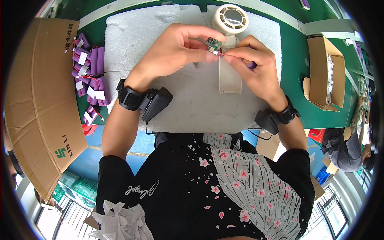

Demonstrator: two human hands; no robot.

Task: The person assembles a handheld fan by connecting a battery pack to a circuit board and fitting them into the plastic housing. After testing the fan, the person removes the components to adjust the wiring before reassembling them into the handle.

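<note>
My left hand (170,50) pinches a small green circuit board (215,43) between thumb and fingers, above the handle of a cream handheld fan (231,20). Close against the board, my right hand (258,66) grips red wires (221,54) near a small white plug with its thumb and forefinger. Whether the plug is seated in the board is too small to tell. A purple battery (251,64) rests within the curled right fingers, partly hidden. The fan lies with its round grille up, and its open handle shell (231,85) points toward me.
White foam sheeting (184,102) covers the green table in front of me. Several purple batteries with wires (97,60) lie left, beside a large cardboard box (42,96). An open carton (320,72) stands right. Another person (346,146) sits at far right.
</note>
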